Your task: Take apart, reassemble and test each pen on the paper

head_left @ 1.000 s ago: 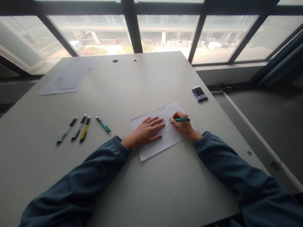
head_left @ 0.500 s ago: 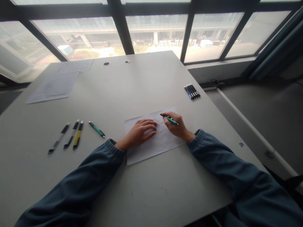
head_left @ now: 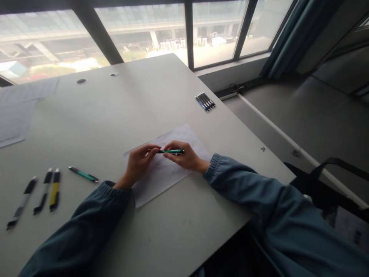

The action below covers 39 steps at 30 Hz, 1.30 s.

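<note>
Above a sheet of white paper (head_left: pixel 161 181), a green pen (head_left: pixel 172 151) with black ends is held level between my hands. My right hand (head_left: pixel 186 156) grips the pen's barrel near its right end. The fingertips of my left hand (head_left: pixel 141 161) pinch the pen's left end, which they partly hide. Faint marks show on the paper below. Left of the paper lies another green pen (head_left: pixel 83 174), with a yellow pen (head_left: pixel 54 190) and two grey pens (head_left: pixel 43 191) (head_left: pixel 22 204) farther left.
A row of several dark pens (head_left: pixel 205 101) lies near the table's right edge. More paper sheets (head_left: pixel 14 119) rest at the far left. Two round holes (head_left: pixel 81 81) (head_left: pixel 113 75) are in the table (head_left: pixel 138 104) near the window. A small dark mark (head_left: pixel 263 149) sits by the right edge.
My left hand has lifted off the paper and taken the pen's left end. My right hand has turned the pen level and brought it toward the left hand. The view has swung right.
</note>
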### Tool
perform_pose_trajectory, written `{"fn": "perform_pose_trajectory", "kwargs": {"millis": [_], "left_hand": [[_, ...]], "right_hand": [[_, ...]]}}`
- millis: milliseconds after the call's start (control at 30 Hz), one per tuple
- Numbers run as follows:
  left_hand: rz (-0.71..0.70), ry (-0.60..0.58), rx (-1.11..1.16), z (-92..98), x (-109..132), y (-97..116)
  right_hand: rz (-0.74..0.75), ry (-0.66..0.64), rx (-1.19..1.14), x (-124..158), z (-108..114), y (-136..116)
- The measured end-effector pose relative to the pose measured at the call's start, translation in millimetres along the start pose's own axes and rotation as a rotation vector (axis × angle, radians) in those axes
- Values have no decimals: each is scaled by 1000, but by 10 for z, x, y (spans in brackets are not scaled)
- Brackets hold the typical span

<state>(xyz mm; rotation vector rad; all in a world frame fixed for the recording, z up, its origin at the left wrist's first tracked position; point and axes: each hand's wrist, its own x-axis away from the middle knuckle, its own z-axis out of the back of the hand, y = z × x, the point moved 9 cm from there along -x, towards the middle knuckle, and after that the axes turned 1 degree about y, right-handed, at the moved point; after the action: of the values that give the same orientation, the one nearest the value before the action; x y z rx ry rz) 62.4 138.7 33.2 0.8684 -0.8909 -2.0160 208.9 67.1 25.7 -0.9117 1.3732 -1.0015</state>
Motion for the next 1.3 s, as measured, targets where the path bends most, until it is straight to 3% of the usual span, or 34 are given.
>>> {"fn": "perform_pose_trajectory", "kwargs": {"millis": [233,433,700,900,1000,1100,1300], "left_hand": [[48,109,156,69,17,13],[180,157,352,115,10,-216],[341,187,837,71,-3,-409],[399,146,1047,23,7,-423],[378,236,1062,89,4,-460],[349,313,1035,139,4,-483],[355,374,1003,159,22,-522]], "right_hand": [[23,28,52,186,-138,-234],[58,11,-45,199,-274,-249],[-77,59,-307,123,-89,-178],[-180,-84,-368,115,-147,-120],[-211,50,-244,121,-7,16],[-121,224,19,117,238,1],[114,106,456,51,290,-214]]}}
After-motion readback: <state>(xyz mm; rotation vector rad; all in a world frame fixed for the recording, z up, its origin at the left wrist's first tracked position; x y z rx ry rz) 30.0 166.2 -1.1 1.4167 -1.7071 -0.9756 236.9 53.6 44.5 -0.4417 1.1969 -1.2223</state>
